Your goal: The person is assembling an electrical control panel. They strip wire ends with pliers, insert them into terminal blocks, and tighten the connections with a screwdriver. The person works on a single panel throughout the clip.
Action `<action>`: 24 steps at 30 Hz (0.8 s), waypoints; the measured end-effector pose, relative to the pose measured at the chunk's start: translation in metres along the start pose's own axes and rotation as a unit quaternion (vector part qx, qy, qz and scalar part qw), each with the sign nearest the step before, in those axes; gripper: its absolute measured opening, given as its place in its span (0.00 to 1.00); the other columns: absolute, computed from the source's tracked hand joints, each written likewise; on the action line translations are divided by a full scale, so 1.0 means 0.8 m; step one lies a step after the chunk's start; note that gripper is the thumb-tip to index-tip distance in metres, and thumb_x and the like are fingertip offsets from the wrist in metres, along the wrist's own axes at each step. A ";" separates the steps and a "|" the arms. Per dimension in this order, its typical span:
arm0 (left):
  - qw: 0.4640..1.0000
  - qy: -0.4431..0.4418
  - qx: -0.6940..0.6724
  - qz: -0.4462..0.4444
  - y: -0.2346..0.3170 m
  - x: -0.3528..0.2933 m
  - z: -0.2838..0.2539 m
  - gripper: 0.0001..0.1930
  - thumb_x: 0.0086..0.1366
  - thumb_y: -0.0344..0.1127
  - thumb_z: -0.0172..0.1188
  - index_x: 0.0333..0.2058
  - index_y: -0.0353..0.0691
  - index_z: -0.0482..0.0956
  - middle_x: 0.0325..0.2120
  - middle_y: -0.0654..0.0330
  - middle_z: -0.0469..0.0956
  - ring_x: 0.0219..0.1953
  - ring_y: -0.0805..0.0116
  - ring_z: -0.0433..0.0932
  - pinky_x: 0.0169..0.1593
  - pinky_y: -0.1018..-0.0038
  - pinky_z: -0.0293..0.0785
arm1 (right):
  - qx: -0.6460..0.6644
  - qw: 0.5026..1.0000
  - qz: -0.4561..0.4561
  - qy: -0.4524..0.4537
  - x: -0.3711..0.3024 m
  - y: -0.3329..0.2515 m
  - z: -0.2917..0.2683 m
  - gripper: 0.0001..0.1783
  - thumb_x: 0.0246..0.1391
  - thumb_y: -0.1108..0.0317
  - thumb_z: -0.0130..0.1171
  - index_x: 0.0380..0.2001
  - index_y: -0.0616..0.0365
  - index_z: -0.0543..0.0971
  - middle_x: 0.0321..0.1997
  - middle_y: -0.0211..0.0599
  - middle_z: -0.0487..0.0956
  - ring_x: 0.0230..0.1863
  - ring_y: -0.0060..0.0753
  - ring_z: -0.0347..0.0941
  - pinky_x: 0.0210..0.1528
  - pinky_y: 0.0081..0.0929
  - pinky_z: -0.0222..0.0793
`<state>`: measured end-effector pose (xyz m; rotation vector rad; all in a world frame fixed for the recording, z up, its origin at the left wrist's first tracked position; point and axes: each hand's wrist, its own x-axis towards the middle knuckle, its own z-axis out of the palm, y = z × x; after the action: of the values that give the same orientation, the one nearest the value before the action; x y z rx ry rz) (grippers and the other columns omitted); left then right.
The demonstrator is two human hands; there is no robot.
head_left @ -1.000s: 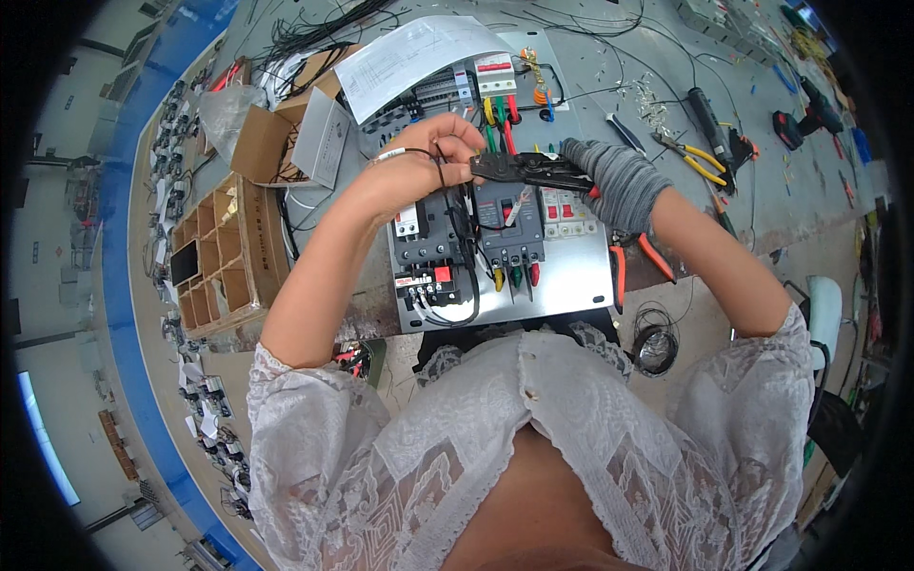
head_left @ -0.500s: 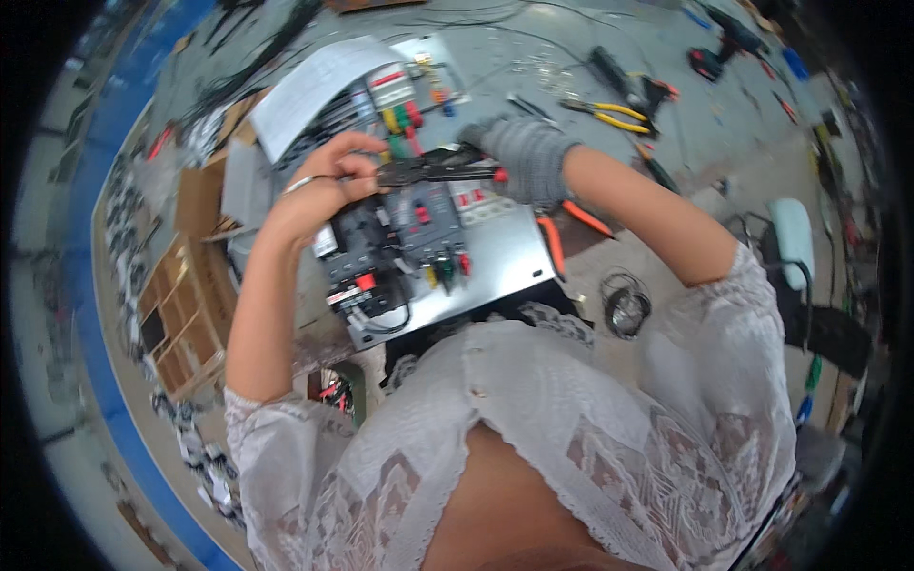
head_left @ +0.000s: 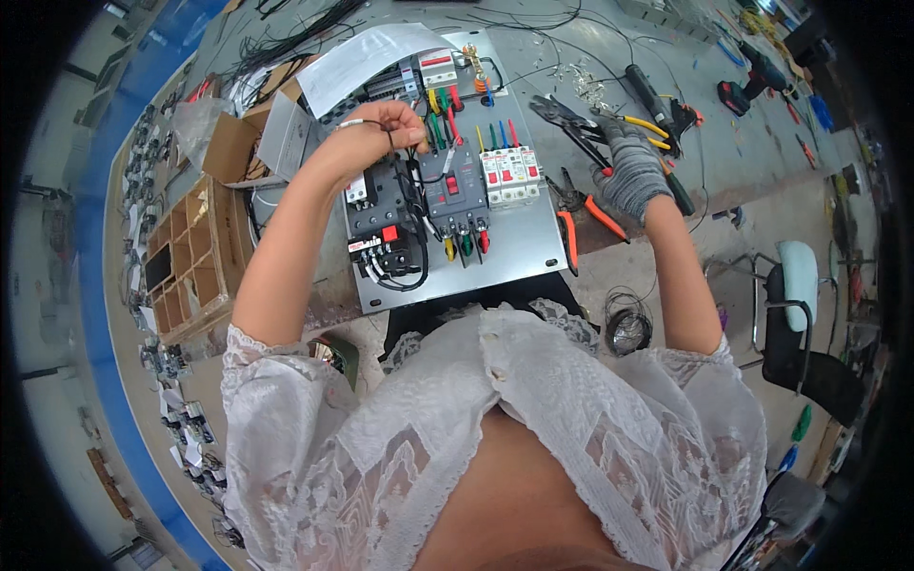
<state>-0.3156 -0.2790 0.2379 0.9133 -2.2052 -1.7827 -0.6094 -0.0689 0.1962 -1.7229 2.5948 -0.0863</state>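
Note:
My bare left hand (head_left: 376, 138) pinches a thin black wire (head_left: 388, 135) above the upper left part of a silver mounting plate (head_left: 505, 257). Below those fingers, more black wires run down beside a dark grey circuit breaker (head_left: 457, 195) with a red switch. White small breakers (head_left: 512, 176) with red levers sit to its right, and a black relay with a red button (head_left: 388, 233) is at the plate's lower left. My right hand (head_left: 633, 171), in a grey knitted glove, is closed around black-handled crimping pliers (head_left: 568, 122). Their head points up and left, apart from the plate.
Orange-handled pliers (head_left: 568, 238) lie against the plate's right edge. Yellow-handled pliers (head_left: 647, 126) and a cordless drill (head_left: 752, 81) are farther right. A white paper sheet (head_left: 367, 62) covers the plate's far left. Left stand a cardboard box (head_left: 228, 147) and a wooden compartment tray (head_left: 195, 252).
My right hand has moved right with the crimping pliers, away from the circuit breaker and my left hand. My left hand has shifted slightly and now shows pinching the black wire.

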 end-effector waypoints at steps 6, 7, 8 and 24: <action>0.997 0.030 0.070 0.024 -0.012 0.011 -0.002 0.04 0.63 0.32 0.57 0.33 0.38 0.77 0.27 0.64 0.79 0.32 0.78 0.74 0.39 0.80 0.69 | -0.085 0.984 0.124 -0.091 0.011 0.028 0.041 0.45 0.42 0.49 0.63 0.63 0.50 0.60 0.61 0.53 0.65 0.64 0.53 0.59 0.66 0.44 0.53; 0.996 0.034 0.080 0.034 -0.012 0.009 -0.002 0.05 0.63 0.32 0.57 0.35 0.38 0.77 0.29 0.63 0.79 0.34 0.78 0.75 0.41 0.79 0.69 | -0.071 0.984 0.129 -0.100 0.013 0.029 0.046 0.45 0.41 0.49 0.63 0.62 0.51 0.60 0.62 0.53 0.64 0.64 0.52 0.59 0.66 0.42 0.53; 0.994 0.061 0.084 0.043 -0.011 0.006 -0.002 0.07 0.63 0.32 0.57 0.38 0.37 0.77 0.31 0.62 0.79 0.36 0.77 0.75 0.43 0.79 0.70 | -0.056 0.983 0.135 -0.110 0.014 0.030 0.050 0.45 0.41 0.49 0.63 0.62 0.52 0.61 0.63 0.53 0.63 0.64 0.51 0.58 0.65 0.41 0.54; 0.881 0.473 0.006 0.032 -0.185 -0.327 0.150 0.06 0.65 0.28 0.54 0.39 0.34 0.73 0.31 0.65 0.73 0.34 0.79 0.71 0.41 0.82 0.67 | 0.595 0.796 0.069 -0.083 -0.210 0.061 0.058 0.13 0.56 0.64 0.59 0.38 0.62 0.75 0.29 0.31 0.77 0.28 0.20 0.70 0.32 0.21 0.69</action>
<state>-0.1122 -0.0513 0.1317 1.3133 -1.5532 -0.9291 -0.5864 0.1036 0.1456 -0.9493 1.7215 -1.1850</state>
